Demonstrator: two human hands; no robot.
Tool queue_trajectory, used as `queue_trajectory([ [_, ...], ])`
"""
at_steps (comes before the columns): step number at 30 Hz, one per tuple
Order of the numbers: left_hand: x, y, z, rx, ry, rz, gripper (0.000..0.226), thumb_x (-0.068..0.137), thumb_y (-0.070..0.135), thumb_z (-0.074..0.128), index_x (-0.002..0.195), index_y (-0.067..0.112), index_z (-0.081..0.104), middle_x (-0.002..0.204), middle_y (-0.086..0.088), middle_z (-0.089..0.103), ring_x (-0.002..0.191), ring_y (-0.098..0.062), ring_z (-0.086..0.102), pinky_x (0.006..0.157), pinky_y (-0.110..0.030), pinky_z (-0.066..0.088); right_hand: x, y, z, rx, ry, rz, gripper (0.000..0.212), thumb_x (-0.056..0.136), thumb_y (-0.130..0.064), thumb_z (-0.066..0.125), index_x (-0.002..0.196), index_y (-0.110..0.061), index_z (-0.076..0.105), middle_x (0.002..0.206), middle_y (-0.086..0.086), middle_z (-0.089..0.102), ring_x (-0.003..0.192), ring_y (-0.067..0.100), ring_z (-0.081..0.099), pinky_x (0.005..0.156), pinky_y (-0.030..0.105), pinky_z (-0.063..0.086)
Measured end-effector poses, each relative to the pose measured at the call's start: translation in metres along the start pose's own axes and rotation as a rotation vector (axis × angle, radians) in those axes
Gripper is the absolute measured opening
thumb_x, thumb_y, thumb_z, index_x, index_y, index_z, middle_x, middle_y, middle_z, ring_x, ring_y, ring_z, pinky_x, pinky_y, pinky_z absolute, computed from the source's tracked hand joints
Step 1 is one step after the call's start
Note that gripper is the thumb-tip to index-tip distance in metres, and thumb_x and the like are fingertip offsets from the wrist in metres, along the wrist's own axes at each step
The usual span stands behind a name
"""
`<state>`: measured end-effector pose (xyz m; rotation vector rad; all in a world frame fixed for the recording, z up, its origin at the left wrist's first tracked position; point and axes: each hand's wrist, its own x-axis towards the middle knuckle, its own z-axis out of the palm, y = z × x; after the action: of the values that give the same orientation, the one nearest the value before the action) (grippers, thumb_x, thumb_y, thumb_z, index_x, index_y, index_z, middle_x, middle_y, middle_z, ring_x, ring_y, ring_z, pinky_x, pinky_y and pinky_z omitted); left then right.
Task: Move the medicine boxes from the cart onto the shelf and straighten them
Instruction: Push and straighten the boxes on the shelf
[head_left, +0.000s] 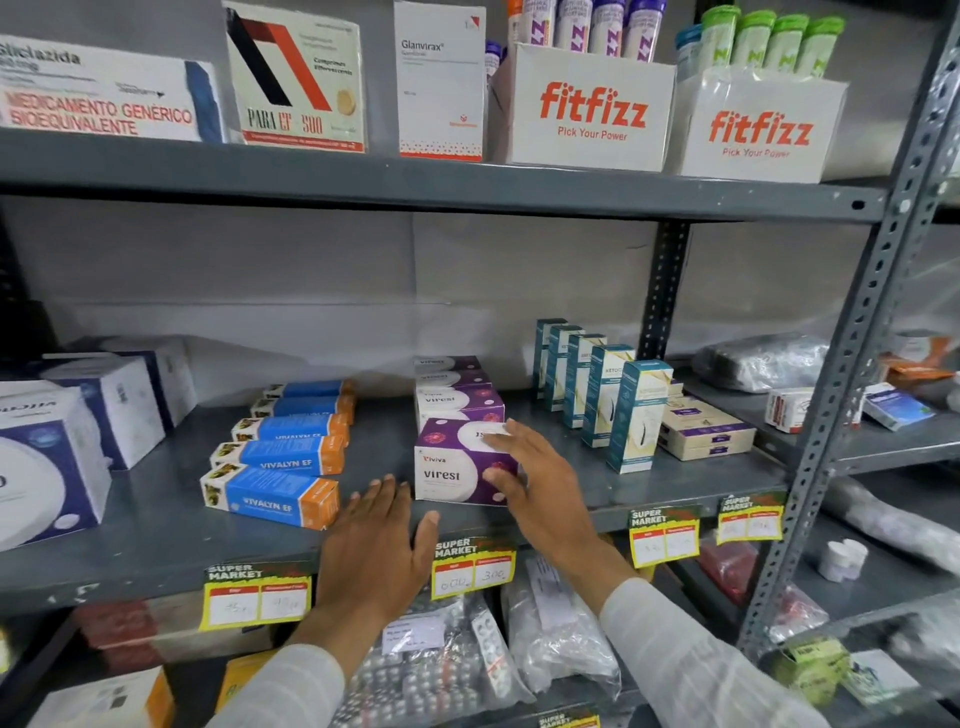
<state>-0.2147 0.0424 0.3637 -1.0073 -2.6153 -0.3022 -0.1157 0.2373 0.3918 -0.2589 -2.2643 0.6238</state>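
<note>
Grey metal shelf (156, 530), middle tier. Our left hand (374, 545) lies flat on its front lip, fingers straight, holding nothing. Our right hand (540, 483), apart from it, rests fingers atop the front purple Virest box (452, 467), thumb on its face, seemingly pressing, not clasping. More Virest boxes (457, 400) stand behind. Blue Vivalyn boxes (275, 499) sit left of our left hand.

Your right hand (535, 478) rests on the nearest purple Virest box (447, 470) on the grey shelf (156, 525), fingers across its top; your left hand (379, 545) lies flat just left.
</note>
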Motion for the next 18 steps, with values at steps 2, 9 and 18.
queue_trajectory([
  [2,-0.001,0.0,0.0,-0.012,0.005,0.001,0.088,0.096,0.062,0.003,0.154,0.01,0.043,0.163,-0.012,0.042,0.153,-0.025,0.036,0.128,-0.04,0.023,0.007,0.006,0.003,0.061,0.022,0.027,0.04,0.095,-0.033,0.068,0.134,-0.025,0.065,0.153,-0.001,0.052,0.139,0.009,0.046,0.111,0.038,0.05],
  [9,0.0,-0.001,0.002,-0.028,-0.008,0.0,0.076,0.103,0.06,0.014,0.157,0.012,0.038,0.166,-0.009,0.037,0.155,-0.023,0.03,0.129,-0.039,0.018,0.019,0.021,0.007,0.153,-0.034,0.064,0.039,0.098,-0.022,0.067,0.136,-0.025,0.064,0.158,-0.001,0.045,0.141,0.004,0.036,0.105,0.004,0.036],
  [18,0.0,-0.001,0.005,-0.033,0.004,-0.006,0.076,0.103,0.06,0.014,0.157,0.013,0.038,0.166,-0.009,0.037,0.155,-0.022,0.03,0.129,-0.039,0.018,0.015,0.024,0.009,0.306,-0.011,0.068,0.04,0.098,-0.006,0.064,0.134,-0.025,0.064,0.142,-0.019,0.047,0.124,0.002,0.05,0.079,0.001,0.05],
])
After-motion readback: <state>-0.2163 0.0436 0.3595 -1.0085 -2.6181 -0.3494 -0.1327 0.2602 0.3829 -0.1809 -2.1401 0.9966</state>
